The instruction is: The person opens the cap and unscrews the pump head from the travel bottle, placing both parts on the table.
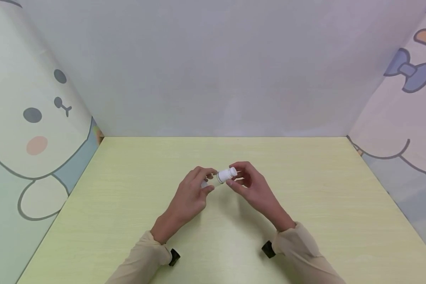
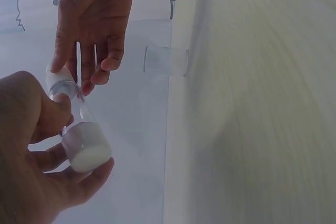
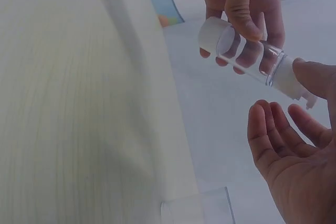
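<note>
A clear cylindrical pump bottle (image 3: 252, 64) with a white base and white pump top (image 1: 227, 174) is tilted above the table. Around its clear body, the left hand (image 1: 191, 193) grips with thumb and fingers. At the other end, the right hand's thumb (image 3: 315, 77) rests against the white collar. The right hand (image 1: 252, 185) has its other fingers loosely bent; in the right wrist view they are apart from the pump top. A clear, cup-like cover (image 2: 165, 60) stands beyond the hands in the left wrist view; I cannot make it out in the head view.
The pale wood-grain table (image 1: 127, 189) spreads beneath both hands. Behind it rises a plain grey wall (image 1: 220, 71). Side panels with cartoon drawings (image 1: 35, 118) border the table left and right. Each sleeve cuff has a small black device (image 1: 174, 257) beside it.
</note>
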A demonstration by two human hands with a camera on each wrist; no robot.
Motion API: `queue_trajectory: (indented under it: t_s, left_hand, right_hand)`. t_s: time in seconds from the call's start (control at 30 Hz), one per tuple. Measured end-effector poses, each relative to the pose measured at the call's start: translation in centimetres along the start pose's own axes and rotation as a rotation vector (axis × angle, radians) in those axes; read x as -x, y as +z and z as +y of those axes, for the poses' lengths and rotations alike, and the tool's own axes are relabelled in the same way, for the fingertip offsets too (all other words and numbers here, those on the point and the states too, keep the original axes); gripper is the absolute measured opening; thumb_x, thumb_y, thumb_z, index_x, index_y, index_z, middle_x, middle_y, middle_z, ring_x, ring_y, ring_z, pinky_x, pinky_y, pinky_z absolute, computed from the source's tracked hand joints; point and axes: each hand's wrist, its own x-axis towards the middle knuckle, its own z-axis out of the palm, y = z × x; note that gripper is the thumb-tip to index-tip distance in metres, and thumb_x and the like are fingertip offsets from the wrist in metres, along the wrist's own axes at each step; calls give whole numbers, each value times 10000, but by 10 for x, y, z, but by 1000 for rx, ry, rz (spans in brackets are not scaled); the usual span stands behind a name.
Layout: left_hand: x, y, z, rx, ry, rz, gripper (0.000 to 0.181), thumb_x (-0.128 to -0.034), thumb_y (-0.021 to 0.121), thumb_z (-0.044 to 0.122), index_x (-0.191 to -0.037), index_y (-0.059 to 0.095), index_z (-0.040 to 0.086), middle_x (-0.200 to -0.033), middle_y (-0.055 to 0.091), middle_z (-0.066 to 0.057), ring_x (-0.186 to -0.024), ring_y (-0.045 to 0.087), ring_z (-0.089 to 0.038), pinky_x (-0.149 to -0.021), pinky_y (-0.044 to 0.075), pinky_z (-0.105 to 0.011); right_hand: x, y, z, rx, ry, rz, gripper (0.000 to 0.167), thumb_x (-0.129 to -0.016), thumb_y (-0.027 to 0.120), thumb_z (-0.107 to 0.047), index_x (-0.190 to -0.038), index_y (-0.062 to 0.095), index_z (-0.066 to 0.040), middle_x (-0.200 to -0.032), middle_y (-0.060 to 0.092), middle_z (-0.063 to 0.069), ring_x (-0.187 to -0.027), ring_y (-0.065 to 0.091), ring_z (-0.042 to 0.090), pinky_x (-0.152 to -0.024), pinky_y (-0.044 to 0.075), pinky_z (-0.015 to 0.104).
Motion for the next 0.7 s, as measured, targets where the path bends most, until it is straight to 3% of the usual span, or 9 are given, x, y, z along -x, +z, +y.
queue_trajectory:
  t_s: [0.4, 0.7]
  left_hand:
    - [0, 2, 1, -13, 7, -9, 412, -894, 786, -3, -1256, 625, 109, -1123, 653, -38, -1007, 612, -202, -860, 569, -368]
    - [0, 2, 4, 42, -12, 1, 412, -874, 780, -60, -1231, 651, 101, -1128, 692, -61, -1001, 681, -212, -862, 604, -376]
  right_hand:
    - [-2, 10, -7, -78, 48, 26, 315, -958, 763, -127, -1214, 586, -85, -1163, 653, 114, -1043, 690, 185, -831, 612, 237]
    - [0, 10, -9, -105, 15, 31, 297, -944, 775, -107, -1191, 616, -68, -1122, 671, 143, -920, 716, 210, -793, 622, 251]
